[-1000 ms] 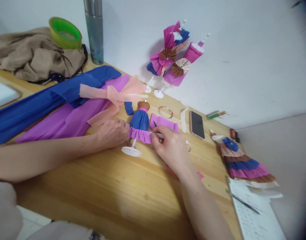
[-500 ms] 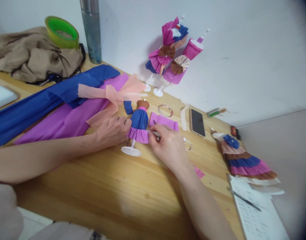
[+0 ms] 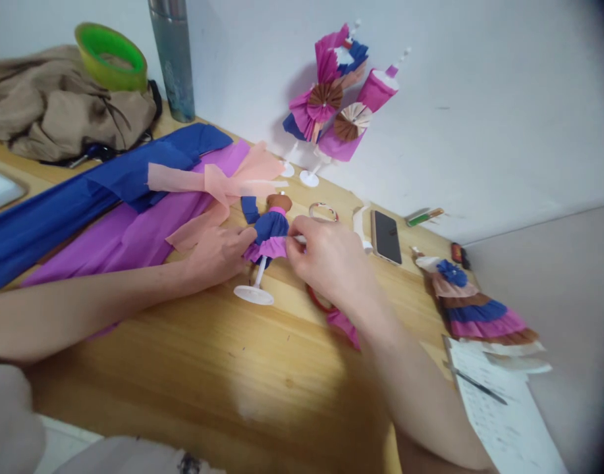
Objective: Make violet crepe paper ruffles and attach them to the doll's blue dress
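A small dress form stands on a white stem and round base [image 3: 253,295]. It has a brown top [image 3: 279,202], a pink band and a puffed blue crepe-paper skirt [image 3: 271,226]. Across the skirt's lower edge runs a gathered purple crepe-paper strip [image 3: 272,248]. My left hand [image 3: 219,253] is closed, pinching the strip's left end against the skirt. At the strip's right end, my right hand [image 3: 326,257] is closed on it with thumb and finger. Something small and white shows at those fingertips; I cannot make out what it is.
Blue crepe paper [image 3: 84,194], purple crepe paper [image 3: 143,227] and a peach piece [image 3: 217,187] lie left. Behind stand two dressed forms [image 3: 326,99]. A phone [image 3: 386,237], a paper dress [image 3: 479,306] and a notebook with pen [image 3: 499,408] lie right. A red loop [image 3: 317,299] lies under my right wrist.
My right hand has moved up and inward, lifting the purple strip's right end closer to the skirt. More of the white stem shows, and the hand now covers the purple paper piece behind it.
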`<action>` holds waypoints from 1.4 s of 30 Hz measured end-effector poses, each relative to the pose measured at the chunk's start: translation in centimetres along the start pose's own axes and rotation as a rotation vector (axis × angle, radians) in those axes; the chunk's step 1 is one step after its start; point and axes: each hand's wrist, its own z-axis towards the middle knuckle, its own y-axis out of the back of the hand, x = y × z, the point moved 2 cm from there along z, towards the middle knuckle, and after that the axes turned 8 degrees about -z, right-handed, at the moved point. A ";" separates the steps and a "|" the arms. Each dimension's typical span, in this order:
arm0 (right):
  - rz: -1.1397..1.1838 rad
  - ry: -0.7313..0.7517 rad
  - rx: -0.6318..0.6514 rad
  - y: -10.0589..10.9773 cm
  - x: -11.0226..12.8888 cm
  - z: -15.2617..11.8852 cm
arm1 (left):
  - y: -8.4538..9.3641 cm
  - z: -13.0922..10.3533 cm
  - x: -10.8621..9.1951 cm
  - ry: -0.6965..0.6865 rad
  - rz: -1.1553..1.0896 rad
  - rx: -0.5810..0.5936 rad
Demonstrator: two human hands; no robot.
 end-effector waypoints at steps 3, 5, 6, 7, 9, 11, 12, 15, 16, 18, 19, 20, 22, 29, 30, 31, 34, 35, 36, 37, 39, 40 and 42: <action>-0.040 0.039 0.023 1.2 0.8 1.2 | -0.5 0.0 0.6 0.015 -0.019 -0.042; -0.048 0.065 0.037 1.9 1.3 1.7 | -0.6 -0.1 0.7 0.026 -0.043 -0.080; -0.047 0.076 0.045 2.2 1.4 1.8 | -0.6 -0.1 0.8 0.031 -0.056 -0.097; -0.047 0.084 0.053 2.4 1.5 1.8 | -0.6 -0.1 0.8 0.037 -0.069 -0.113; -0.052 0.081 0.062 2.5 1.2 1.7 | -0.6 -0.1 0.9 0.051 -0.096 -0.143; -0.061 0.055 0.071 2.0 0.6 1.2 | -0.5 -0.1 1.0 0.073 -0.122 -0.172; -0.058 0.037 0.081 1.6 0.3 1.0 | -0.4 -0.1 1.0 0.086 -0.133 -0.186; 0.012 0.001 0.127 -0.1 -0.5 -0.1 | -0.3 -0.1 0.9 0.119 -0.164 -0.209; 0.045 0.000 0.140 -0.6 -0.6 -0.4 | -0.2 -0.1 0.9 0.126 -0.176 -0.207; 0.094 -0.007 0.156 -1.5 -0.7 -1.1 | -0.1 -0.2 0.7 0.136 -0.200 -0.197; 0.109 -0.015 0.155 -1.8 -0.6 -1.3 | 0.0 -0.2 0.6 0.140 -0.208 -0.190; 0.117 -0.026 0.148 -2.0 -0.6 -1.5 | 0.0 -0.2 0.6 0.147 -0.216 -0.186; 0.114 -0.046 0.124 -2.4 -0.4 -1.8 | 0.1 -0.2 0.4 0.164 -0.244 -0.183; -0.044 -0.050 0.077 -2.8 0.8 -1.9 | 0.5 -0.2 0.2 0.247 -0.388 -0.168; -0.065 -0.039 0.089 -2.7 1.0 -1.8 | 0.6 -0.2 0.1 0.254 -0.401 -0.171; -0.081 -0.027 0.107 -2.6 1.2 -1.7 | 0.6 -0.2 0.1 0.259 -0.411 -0.174; -0.102 0.015 0.173 -2.0 1.6 -1.3 | 0.7 -0.1 0.0 0.259 -0.441 -0.183; -0.105 0.032 0.192 -1.9 1.8 -1.1 | 0.7 -0.1 -0.1 0.255 -0.450 -0.186; -0.107 0.049 0.205 -1.7 1.9 -0.9 | 0.7 -0.1 -0.1 0.253 -0.458 -0.188; -0.110 0.067 0.212 -1.7 2.0 -0.7 | 0.7 -0.1 -0.1 0.255 -0.466 -0.188; -0.109 0.099 0.225 -1.6 2.1 -0.2 | 0.7 -0.1 -0.2 0.264 -0.482 -0.189; -0.106 0.111 0.231 -1.7 2.2 0.0 | 0.7 -0.1 -0.2 0.269 -0.494 -0.190; -0.095 0.128 0.235 -1.9 2.2 0.5 | 0.7 -0.1 -0.3 0.274 -0.516 -0.196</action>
